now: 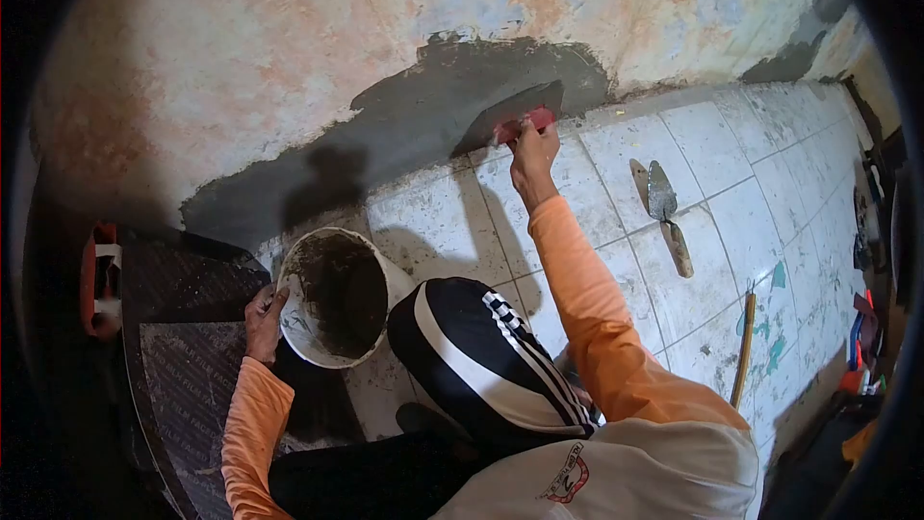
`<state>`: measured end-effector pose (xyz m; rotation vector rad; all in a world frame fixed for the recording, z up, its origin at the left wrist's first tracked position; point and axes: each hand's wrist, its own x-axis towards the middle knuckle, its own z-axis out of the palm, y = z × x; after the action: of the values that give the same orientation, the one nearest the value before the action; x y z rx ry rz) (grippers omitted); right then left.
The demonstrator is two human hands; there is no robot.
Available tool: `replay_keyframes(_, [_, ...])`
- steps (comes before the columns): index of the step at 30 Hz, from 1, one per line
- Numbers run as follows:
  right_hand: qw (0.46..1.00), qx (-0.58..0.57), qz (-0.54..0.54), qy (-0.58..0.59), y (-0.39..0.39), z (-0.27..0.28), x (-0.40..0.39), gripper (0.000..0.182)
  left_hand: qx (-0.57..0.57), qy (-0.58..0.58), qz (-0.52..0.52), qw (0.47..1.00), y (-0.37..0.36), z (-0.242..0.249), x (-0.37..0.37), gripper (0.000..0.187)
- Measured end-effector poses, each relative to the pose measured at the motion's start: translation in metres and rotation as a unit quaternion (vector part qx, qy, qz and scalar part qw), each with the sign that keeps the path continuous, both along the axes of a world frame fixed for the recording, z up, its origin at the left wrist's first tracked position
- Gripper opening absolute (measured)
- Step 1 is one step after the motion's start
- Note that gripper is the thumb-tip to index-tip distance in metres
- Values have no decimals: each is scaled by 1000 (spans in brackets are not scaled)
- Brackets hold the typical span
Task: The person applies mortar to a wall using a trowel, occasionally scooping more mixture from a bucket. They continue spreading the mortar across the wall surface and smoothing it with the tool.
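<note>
My right hand (535, 156) is closed around the red handle of a plastering float (521, 118). The float's dark flat blade lies against the wet grey mortar (423, 116) on the lower wall. On the left, my left hand (263, 322) grips the rim of a white bucket (393, 281), thumb on the rim's near side. Dark mortar coats the inside of the bucket, which stands on the tiles by my knee. A pointed trowel (662, 195) with a wooden handle rests on the floor right of my right arm.
Dark film-faced boards (192, 366) lie at the left, with a red-handled tool (99, 279) on their far end. A wooden stick (744, 351) lies on the dirty white tiles (616, 193). Assorted tools (859, 347) line the right edge.
</note>
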<state>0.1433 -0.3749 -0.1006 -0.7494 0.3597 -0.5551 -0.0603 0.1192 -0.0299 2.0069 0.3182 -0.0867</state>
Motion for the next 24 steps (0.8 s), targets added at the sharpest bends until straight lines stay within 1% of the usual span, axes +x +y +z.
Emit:
replay_keyframes(1, [1000,1,-3,-1,-3,-9,19,14,-2,-4,3,1000,-3,2,2,36])
replay_keyframes(3, [988,-151,-20,15,-5,-25,53,13,6,10,18,1000,-6,5,2,34])
replay_keyframes(5, [979,-196,12,50,20,21,50,23,-16,18,31,999,-5,3,2,33])
replay_keyframes(7, [953,-295,-67,-6,63,49,58,17,-22,22,27,999,6,-6,3,33])
replay_keyframes(8, [915,-378,-143,11,92,61,57,20,-29,21,23,999,9,-9,5,32])
replay_keyframes(9, [863,-456,-216,30,120,68,51,23,-27,26,18,999,6,-8,5,32])
replay_keyframes(11, [857,-468,-212,-47,152,71,27,32,-47,36,25,998,-3,1,5,31])
replay_keyframes(12, [857,-467,-214,-46,152,65,9,32,-46,36,23,998,-1,-1,4,31])
replay_keyframes(13, [894,-440,-76,-36,146,56,-11,36,-28,24,27,999,2,-4,3,31])
replay_keyframes(14, [911,-406,64,-27,137,47,-24,40,-13,12,31,999,4,-7,4,31])
replay_keyframes(16, [938,-324,118,-29,110,-6,-31,30,-20,4,20,1000,5,-5,5,32])
replay_keyframes(17, [969,-231,92,-6,86,20,-54,22,-27,0,8,1000,4,-6,3,33])
replay_keyframes(18, [958,-285,27,-24,57,-8,-46,21,-31,1,13,999,5,-8,3,33])
replay_keyframes(19, [942,-333,-18,20,28,-37,-32,19,-36,7,18,999,7,-9,2,34])
replay_keyframes(20, [922,-380,-59,39,0,-68,-10,15,-41,12,21,999,7,-9,2,34])
replay_keyframes(21, [939,-335,-81,11,-17,-85,7,14,-42,12,22,999,5,-8,2,34])
replay_keyframes(22, [970,-236,-49,19,-24,-74,10,13,-41,17,29,999,2,-5,1,35])
replay_keyframes(23, [990,-138,-25,-13,-29,-72,25,12,-39,20,36,998,-2,-2,3,35])
replay_keyframes(24, [982,-186,-27,-12,-29,-66,35,12,-40,17,37,998,-4,0,4,35])
